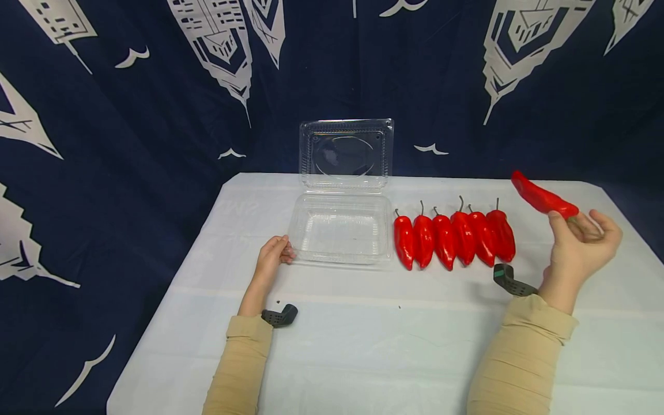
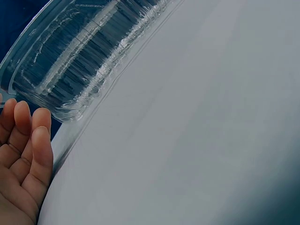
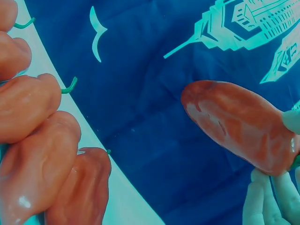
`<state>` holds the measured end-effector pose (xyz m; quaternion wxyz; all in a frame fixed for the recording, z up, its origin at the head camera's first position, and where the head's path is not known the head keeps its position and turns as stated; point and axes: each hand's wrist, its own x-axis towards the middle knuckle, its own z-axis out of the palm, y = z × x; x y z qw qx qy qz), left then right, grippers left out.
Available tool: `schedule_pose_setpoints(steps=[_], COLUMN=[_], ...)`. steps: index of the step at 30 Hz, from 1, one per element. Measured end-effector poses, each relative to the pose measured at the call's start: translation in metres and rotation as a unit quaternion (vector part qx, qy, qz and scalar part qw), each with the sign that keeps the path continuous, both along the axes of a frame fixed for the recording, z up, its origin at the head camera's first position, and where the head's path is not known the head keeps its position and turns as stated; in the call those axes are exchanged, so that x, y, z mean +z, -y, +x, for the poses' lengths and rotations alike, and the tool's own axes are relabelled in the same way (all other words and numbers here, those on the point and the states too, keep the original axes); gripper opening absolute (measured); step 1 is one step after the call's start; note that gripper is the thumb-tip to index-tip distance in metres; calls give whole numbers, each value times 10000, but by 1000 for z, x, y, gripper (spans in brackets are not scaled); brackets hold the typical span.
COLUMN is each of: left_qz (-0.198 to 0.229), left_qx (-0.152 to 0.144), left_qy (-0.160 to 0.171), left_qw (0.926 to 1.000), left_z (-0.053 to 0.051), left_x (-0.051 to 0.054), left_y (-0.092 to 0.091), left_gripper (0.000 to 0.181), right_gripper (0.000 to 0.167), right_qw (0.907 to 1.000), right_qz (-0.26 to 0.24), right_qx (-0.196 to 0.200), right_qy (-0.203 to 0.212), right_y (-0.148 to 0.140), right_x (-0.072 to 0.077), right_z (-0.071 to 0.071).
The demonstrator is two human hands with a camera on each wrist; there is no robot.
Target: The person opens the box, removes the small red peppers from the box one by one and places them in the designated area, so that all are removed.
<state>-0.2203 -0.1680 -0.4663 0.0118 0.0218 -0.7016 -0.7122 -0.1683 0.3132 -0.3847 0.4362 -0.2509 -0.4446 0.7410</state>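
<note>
My right hand (image 1: 583, 245) pinches a red pepper (image 1: 544, 196) by its stem end, raised above the table's right side with its tip pointing up and left. In the right wrist view the same pepper (image 3: 239, 126) shows between thumb and fingers. My left hand (image 1: 272, 256) holds the left edge of a clear plastic clamshell container (image 1: 342, 258), whose lid (image 1: 344, 155) stands raised at the back. In the left wrist view, fingertips (image 2: 42, 136) lie at the container's rim; the thumb is mostly out of view.
Several red peppers (image 1: 444, 239) lie side by side right of the container, stems toward the back. A white cloth covers the table (image 1: 384, 357). Behind hangs a dark blue curtain (image 1: 363, 75) with white building prints. Each wrist wears a dark camera band (image 1: 280, 316).
</note>
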Motion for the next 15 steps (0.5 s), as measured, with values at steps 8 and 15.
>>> schedule_pose_setpoints(steps=[8, 15], left_qz=[-96, -46], left_qx=[60, 46], left_qy=[-165, -138], left_qw=[9998, 9999], left_z=[0, 1], left_x=[-2, -2], left_y=[-1, -1], left_gripper=[24, 24], right_gripper=[55, 51], right_qw=[9992, 9984], right_qz=[-55, 32], right_qx=[-391, -561], right_qy=[-65, -53], right_y=[-5, -8], right_x=[0, -3], right_z=[2, 3])
